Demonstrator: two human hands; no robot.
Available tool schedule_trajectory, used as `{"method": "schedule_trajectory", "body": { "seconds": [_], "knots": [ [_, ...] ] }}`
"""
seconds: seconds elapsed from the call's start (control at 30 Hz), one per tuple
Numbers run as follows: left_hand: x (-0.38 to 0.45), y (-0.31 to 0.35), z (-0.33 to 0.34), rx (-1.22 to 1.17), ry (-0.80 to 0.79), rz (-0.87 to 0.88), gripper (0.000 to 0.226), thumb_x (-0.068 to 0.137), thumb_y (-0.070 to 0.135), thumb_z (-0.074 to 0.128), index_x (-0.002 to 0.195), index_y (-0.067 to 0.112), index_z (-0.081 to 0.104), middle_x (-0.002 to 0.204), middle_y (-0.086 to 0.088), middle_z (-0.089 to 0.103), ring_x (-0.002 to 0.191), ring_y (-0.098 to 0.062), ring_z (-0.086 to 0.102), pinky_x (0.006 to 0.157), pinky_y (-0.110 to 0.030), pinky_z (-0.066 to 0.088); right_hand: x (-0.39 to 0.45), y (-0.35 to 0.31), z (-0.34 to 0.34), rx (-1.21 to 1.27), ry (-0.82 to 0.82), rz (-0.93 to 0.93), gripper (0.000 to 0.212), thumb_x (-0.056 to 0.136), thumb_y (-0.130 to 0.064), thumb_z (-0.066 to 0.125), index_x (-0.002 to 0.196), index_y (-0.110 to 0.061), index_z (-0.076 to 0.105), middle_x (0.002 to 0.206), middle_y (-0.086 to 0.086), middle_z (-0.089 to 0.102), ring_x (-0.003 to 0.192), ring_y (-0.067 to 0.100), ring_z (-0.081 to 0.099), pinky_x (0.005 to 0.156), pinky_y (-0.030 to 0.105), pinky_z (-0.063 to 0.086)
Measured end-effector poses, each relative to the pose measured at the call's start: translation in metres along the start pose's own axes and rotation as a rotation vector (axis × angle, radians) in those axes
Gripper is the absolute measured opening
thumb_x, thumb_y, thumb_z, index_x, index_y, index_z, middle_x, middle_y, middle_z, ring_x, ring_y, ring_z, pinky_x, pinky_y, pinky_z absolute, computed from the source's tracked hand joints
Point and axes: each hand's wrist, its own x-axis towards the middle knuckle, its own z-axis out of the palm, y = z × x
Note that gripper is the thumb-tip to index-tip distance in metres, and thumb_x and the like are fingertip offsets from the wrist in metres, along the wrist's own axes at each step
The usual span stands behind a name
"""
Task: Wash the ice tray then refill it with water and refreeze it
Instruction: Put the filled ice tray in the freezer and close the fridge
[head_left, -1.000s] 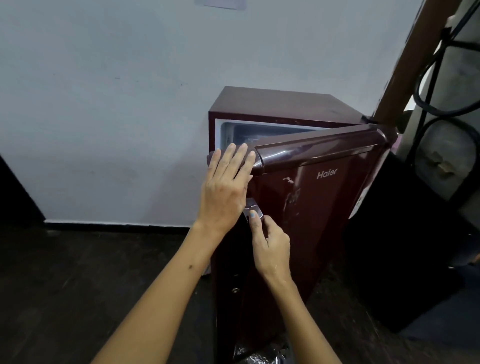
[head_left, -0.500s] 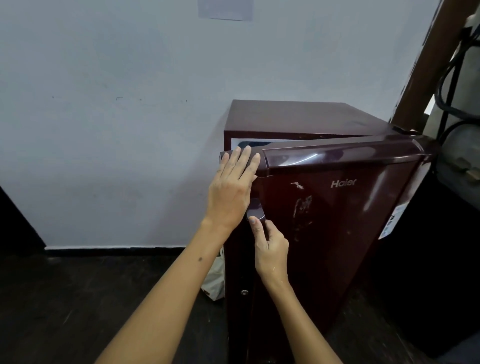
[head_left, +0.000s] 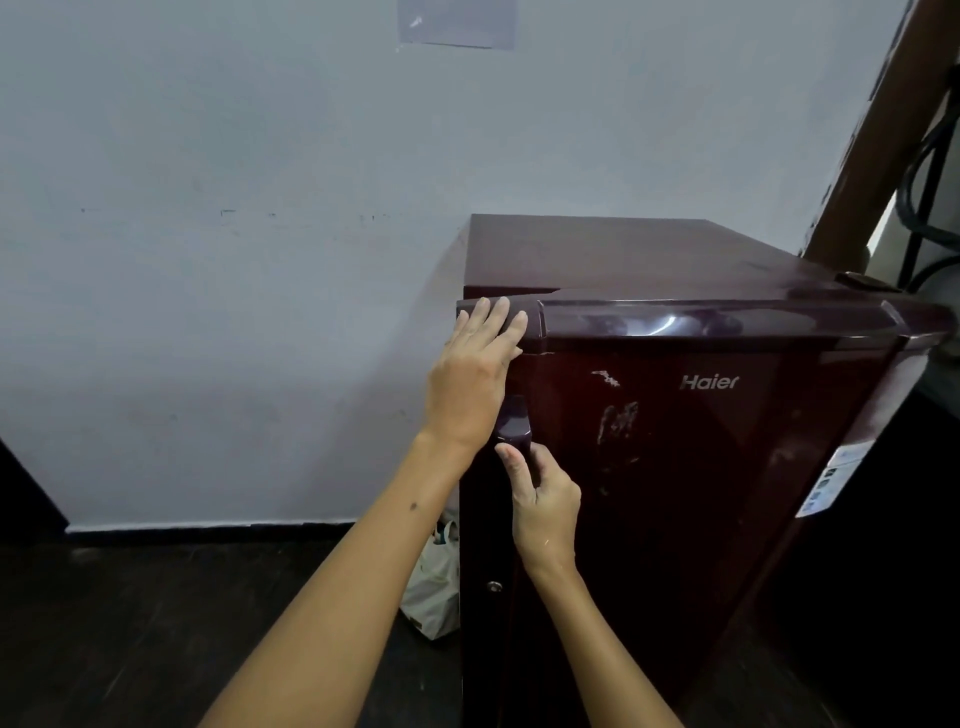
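Note:
A small maroon fridge (head_left: 691, 467) stands against the white wall, its door closed or nearly so against the cabinet. My left hand (head_left: 475, 379) lies flat on the door's top left corner, fingers spread. My right hand (head_left: 540, 493) is curled on the dark door handle (head_left: 514, 423) at the door's left edge. The ice tray is not in view; the fridge's inside is hidden.
A white plastic bag (head_left: 434, 587) lies on the dark floor to the left of the fridge base. A brown wooden post (head_left: 878, 135) leans at the right, with black cables (head_left: 924, 171) behind it. A paper sheet (head_left: 457, 23) is stuck high on the wall.
The fridge door has swung in from ajar to closed against the cabinet, and the lit freezer opening is no longer visible. Both hands stayed on the door.

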Motion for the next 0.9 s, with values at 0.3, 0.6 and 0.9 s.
{"method": "schedule_trajectory", "body": {
  "seconds": [0.3,0.6,0.9],
  "knots": [
    [0.013,-0.021,0.011,-0.087,-0.059,-0.022,0.034,0.088,0.010,0.057,0.122,0.008,0.062,0.130,-0.014,0.058,0.126,-0.034,0.049,0.110,-0.039,0.029,0.014,0.006,0.022,-0.067,0.082,-0.067,0.084,0.081,-0.077,0.038,0.112,-0.005,0.066,0.058,-0.018,0.043,0.055,-0.003,0.044,0.063,0.019,0.041],
    [0.011,-0.020,0.014,-0.175,-0.028,-0.033,0.034,0.088,0.007,0.057,0.121,0.006,0.062,0.130,-0.015,0.057,0.127,-0.034,0.047,0.112,-0.040,0.025,0.014,0.015,0.031,-0.142,0.158,-0.080,0.090,0.082,-0.081,0.030,0.105,-0.002,0.066,0.068,-0.017,0.040,0.055,-0.001,0.036,0.060,0.020,0.041],
    [0.008,-0.011,0.015,-0.227,-0.032,-0.115,0.034,0.090,0.005,0.055,0.123,0.005,0.060,0.134,-0.015,0.054,0.133,-0.031,0.041,0.115,-0.040,0.020,0.016,0.011,0.025,-0.216,0.136,-0.103,0.085,0.084,-0.077,0.029,0.100,-0.001,0.063,0.056,-0.022,0.033,0.045,-0.006,0.033,0.057,0.015,0.034]
  ]
}}
